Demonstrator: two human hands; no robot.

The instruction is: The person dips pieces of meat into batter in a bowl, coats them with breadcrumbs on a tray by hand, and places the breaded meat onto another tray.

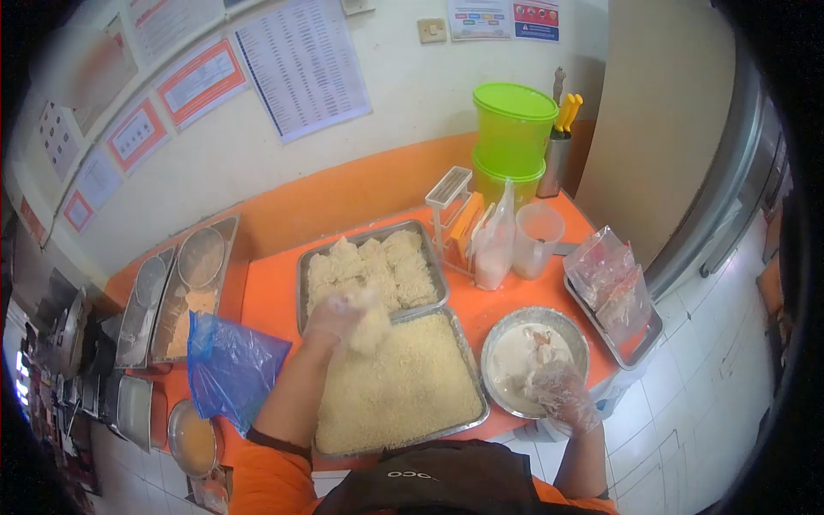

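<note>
My left hand (333,316), in a clear plastic glove, grips a crumb-coated piece of meat (371,328), slightly blurred by motion. It is above the border of two metal trays. Several crumbed pieces (378,262) fill the far tray (302,287), while loose pale crumbs (399,386) cover the near tray (486,412). On the right, my gloved right hand (562,396) reaches into a round metal bowl (491,378) of white batter (511,360). Its fingers curl at a batter-covered piece of meat (542,343); the fingertips are partly hidden by batter.
Behind the bowl stand a measuring jug (538,240), a bag of white powder (495,249) and green tubs (515,129). A tray with bagged meat (614,287) sits at right. At left are a blue plastic bag (232,365), metal containers (193,313) and a bowl of orange-yellow liquid (194,439).
</note>
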